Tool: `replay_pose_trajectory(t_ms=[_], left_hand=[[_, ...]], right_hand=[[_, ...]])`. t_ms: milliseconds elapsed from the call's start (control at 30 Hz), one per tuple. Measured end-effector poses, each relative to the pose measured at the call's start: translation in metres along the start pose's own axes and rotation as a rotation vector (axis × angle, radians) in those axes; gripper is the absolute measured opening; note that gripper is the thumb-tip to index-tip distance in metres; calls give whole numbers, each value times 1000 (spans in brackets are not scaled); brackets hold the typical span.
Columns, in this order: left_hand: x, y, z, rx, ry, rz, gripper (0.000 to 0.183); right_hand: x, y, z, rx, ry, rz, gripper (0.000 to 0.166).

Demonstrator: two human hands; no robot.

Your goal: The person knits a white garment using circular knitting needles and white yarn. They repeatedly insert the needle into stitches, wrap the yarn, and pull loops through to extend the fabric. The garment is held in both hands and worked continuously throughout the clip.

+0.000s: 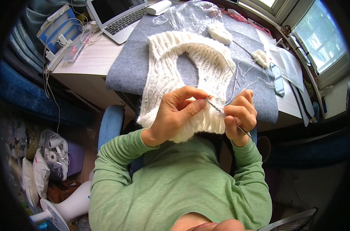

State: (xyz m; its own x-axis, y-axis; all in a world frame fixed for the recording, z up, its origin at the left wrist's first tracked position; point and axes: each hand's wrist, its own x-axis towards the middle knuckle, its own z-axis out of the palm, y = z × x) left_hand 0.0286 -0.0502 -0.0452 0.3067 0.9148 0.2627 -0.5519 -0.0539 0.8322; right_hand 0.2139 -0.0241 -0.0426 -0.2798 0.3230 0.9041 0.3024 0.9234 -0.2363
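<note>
A white knitted piece (163, 69) in a ribbed, lacy stitch lies over the near edge of the table and hangs toward my lap. My left hand (177, 111) pinches the tip of a metal knitting needle (215, 105) between thumb and forefinger. Around the needle's other part my right hand (240, 114) is curled, and its shaft shows again below that hand. Stitches sit on the needle between both hands. A second needle (234, 73) and a thin cable run along the piece's upper edge. Loose white yarn (251, 82) trails right of the knitting.
Beneath the knitting is a grey felt mat (125, 60). Balls of white yarn (220, 34) and a clear plastic bag (189, 16) lie farther back. A laptop (120, 20) stands at back left, a phone (277, 79) at right. Blue chair arms (111, 122) flank me.
</note>
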Motion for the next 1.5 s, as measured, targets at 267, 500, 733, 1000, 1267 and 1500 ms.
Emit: replay_pose_trajectory(t_ms=[267,500,733,1000,1267,1500], left_hand=[[0,-8,-5,-3,12,39,12],[-4,-16,-3,42,-68,-70,10],[-3,-8,-2,-6,-46,-21,11],[-1,-2,-1,54,2,94,14],[-1,-10,-7,89,-118,37,16],[0,1,-2,-6,-34,-6,17]], right_hand=[[-1,-1,1,-118,13,-12,11],[17,3,5,24,-328,101,76],[8,-6,-2,-177,-47,28,59],[0,-7,-2,-145,6,39,23],[-1,0,2,183,-108,36,23],[-13,8,2,253,73,154,23]])
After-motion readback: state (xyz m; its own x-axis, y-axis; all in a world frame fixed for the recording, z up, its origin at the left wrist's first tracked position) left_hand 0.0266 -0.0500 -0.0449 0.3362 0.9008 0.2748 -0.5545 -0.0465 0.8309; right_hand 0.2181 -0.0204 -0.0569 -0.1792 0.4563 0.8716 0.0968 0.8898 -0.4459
